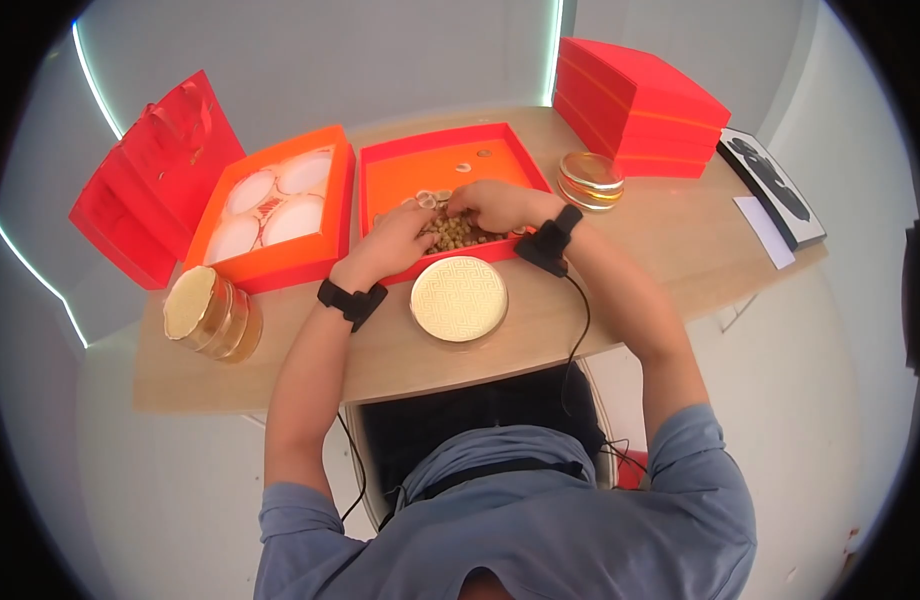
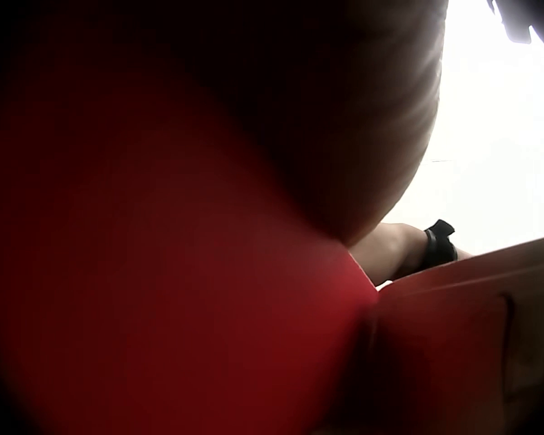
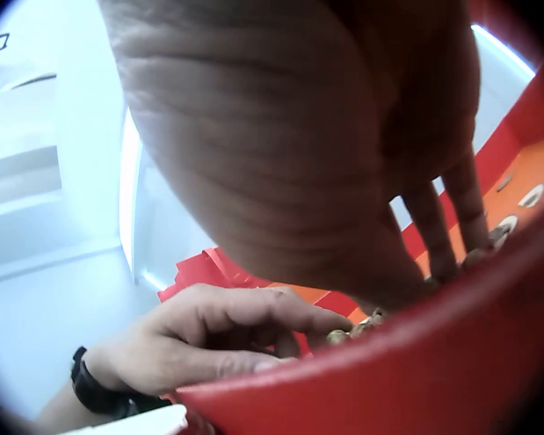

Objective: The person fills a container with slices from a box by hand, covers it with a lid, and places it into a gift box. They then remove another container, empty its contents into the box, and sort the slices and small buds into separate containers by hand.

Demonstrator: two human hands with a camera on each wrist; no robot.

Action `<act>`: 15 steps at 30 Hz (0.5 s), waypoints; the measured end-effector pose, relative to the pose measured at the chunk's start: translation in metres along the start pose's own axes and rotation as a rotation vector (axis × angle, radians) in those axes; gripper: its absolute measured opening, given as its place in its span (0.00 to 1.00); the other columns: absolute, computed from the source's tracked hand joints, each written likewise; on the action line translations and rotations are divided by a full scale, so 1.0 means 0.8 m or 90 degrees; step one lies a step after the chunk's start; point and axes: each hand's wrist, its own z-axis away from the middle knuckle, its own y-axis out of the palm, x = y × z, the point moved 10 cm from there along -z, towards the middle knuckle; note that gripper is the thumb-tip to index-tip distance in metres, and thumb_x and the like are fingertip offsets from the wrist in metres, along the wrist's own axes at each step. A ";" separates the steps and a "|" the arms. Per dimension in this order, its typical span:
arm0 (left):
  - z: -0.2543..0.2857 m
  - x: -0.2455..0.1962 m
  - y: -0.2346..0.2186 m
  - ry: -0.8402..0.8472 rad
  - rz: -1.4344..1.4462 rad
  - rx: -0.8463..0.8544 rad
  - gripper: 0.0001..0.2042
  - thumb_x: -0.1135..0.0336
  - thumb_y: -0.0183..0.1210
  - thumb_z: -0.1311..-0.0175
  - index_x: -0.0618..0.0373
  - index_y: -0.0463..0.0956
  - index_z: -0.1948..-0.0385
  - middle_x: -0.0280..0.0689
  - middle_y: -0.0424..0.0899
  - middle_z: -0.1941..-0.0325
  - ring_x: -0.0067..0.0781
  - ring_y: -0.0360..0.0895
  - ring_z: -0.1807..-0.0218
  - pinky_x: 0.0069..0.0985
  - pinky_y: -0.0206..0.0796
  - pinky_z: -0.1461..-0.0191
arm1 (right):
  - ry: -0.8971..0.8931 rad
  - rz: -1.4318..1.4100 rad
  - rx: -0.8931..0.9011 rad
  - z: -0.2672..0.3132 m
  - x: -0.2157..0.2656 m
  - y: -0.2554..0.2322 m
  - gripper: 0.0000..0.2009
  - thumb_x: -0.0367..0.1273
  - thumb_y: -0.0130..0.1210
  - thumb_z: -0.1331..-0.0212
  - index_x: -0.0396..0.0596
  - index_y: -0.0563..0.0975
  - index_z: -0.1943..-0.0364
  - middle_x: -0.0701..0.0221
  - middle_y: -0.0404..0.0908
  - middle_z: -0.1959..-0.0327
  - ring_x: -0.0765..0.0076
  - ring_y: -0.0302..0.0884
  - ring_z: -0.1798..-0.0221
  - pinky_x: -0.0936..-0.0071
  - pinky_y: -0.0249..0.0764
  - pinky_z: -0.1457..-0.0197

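Both hands reach over the near wall of a red box lid or tray (image 1: 435, 148) with an orange inside. A pile of small, round, tan pieces (image 1: 454, 232) lies there, with several pale slices (image 1: 463, 168) behind it. My left hand (image 1: 392, 243) comes in from the left, its fingertips at the pile's edge; the right wrist view shows its index finger stretched towards the pieces. My right hand (image 1: 500, 206) is over the pile's right side, fingers (image 3: 426, 231) extended down to the pieces. In the left wrist view, the red wall (image 2: 181, 272) and dark palm hide the fingertips.
A round gold-patterned lid or tin (image 1: 459, 299) lies before the tray. Gold-lidded jars (image 1: 215, 315) stand front left, clear ones (image 1: 591, 181) to the right. An open box (image 1: 270, 210) holds white round containers. Red boxes (image 1: 640, 105), a red bag (image 1: 160, 180) and a black-and-white box (image 1: 775, 185) surround them.
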 end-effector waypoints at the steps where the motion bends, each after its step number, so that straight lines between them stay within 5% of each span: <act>1: 0.001 -0.001 0.000 0.009 0.013 -0.018 0.16 0.68 0.57 0.38 0.60 0.74 0.49 0.47 0.75 0.47 0.49 0.71 0.42 0.42 0.65 0.42 | -0.035 0.022 -0.031 0.007 0.010 -0.004 0.24 0.17 0.44 0.51 0.45 0.80 0.49 0.56 0.82 0.54 0.55 0.79 0.49 0.65 0.73 0.47; 5: 0.003 0.002 -0.005 -0.014 0.000 -0.049 0.15 0.68 0.56 0.37 0.62 0.73 0.50 0.47 0.74 0.46 0.49 0.70 0.41 0.43 0.64 0.41 | -0.007 -0.185 -0.042 0.028 0.009 -0.013 0.21 0.17 0.46 0.49 0.40 0.77 0.49 0.58 0.78 0.47 0.52 0.76 0.45 0.65 0.71 0.41; 8: -0.008 -0.012 -0.009 0.079 -0.006 -0.047 0.15 0.69 0.53 0.36 0.63 0.71 0.50 0.47 0.73 0.45 0.50 0.69 0.42 0.43 0.63 0.40 | 0.074 -0.071 -0.154 0.029 -0.035 -0.041 0.23 0.16 0.45 0.49 0.39 0.76 0.47 0.59 0.78 0.46 0.56 0.76 0.45 0.66 0.71 0.40; 11: -0.027 -0.019 0.011 0.051 -0.073 0.161 0.20 0.68 0.50 0.31 0.63 0.66 0.39 0.50 0.70 0.38 0.50 0.66 0.36 0.37 0.60 0.34 | 0.045 -0.033 -0.155 0.031 -0.039 -0.048 0.24 0.16 0.45 0.50 0.39 0.75 0.45 0.59 0.79 0.50 0.60 0.77 0.48 0.67 0.73 0.44; 15: -0.048 -0.013 0.033 -0.001 -0.044 0.238 0.20 0.66 0.48 0.30 0.60 0.65 0.38 0.51 0.66 0.33 0.51 0.61 0.31 0.38 0.55 0.29 | 0.108 -0.145 -0.016 0.024 -0.037 -0.024 0.24 0.15 0.42 0.49 0.39 0.75 0.45 0.59 0.80 0.57 0.66 0.78 0.63 0.71 0.75 0.63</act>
